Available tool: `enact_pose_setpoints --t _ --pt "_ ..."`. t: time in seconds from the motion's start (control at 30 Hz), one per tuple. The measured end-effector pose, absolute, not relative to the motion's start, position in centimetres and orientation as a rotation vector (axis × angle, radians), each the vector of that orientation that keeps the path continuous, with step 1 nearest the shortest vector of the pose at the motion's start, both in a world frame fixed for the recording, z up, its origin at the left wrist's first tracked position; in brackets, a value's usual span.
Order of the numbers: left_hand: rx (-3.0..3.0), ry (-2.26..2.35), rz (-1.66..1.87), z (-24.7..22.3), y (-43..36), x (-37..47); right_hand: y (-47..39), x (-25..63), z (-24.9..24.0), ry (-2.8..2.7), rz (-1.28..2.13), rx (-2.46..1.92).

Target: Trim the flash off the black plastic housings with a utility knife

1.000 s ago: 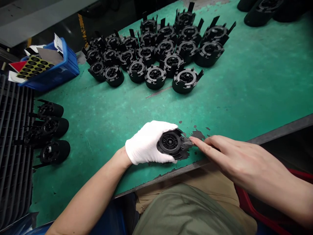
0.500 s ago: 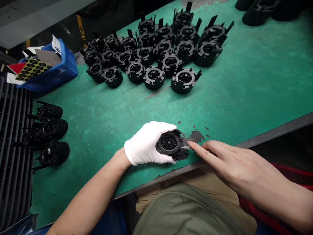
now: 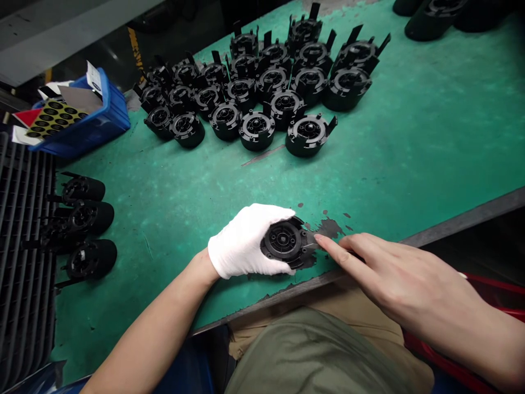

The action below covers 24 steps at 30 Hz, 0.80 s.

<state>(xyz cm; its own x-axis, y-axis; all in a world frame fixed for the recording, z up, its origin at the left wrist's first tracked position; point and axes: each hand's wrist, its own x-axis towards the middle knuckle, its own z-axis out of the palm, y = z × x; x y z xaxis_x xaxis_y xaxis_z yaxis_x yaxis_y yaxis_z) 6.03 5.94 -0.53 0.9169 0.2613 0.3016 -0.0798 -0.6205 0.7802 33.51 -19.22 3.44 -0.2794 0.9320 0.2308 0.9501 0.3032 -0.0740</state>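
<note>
My left hand, in a white glove, is wrapped round a round black plastic housing near the front edge of the table. Its ringed inner face is turned up, with a small hub in the middle. My bare right hand is closed on a small knife, index finger stretched along it. Only the thin metal blade shows; the handle is hidden in the palm. The blade's tip lies at the right rim of the housing, and I cannot tell whether it touches.
Several similar black housings stand grouped at the back of the green table. More housings lie on their sides at the left. A blue bin holds sticker sheets and papers. Dark worn patches mark the tabletop beside my hands.
The blade's angle at the housing's right rim has shifted slightly, and it catches less light. Both hands stay nearly in place; the whole view has moved a little.
</note>
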Motion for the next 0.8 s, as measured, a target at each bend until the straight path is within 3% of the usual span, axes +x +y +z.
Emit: enact_pose_setpoints --t 0.43,0.8 --pt "2.168 0.103 0.524 0.0 5.9 6.4 -17.5 32.6 7.3 -2.471 -0.235 -1.682" --pt "2.201 0.196 0.42 0.1 5.9 5.9 -19.5 34.1 2.0 -2.423 -0.14 -1.645"
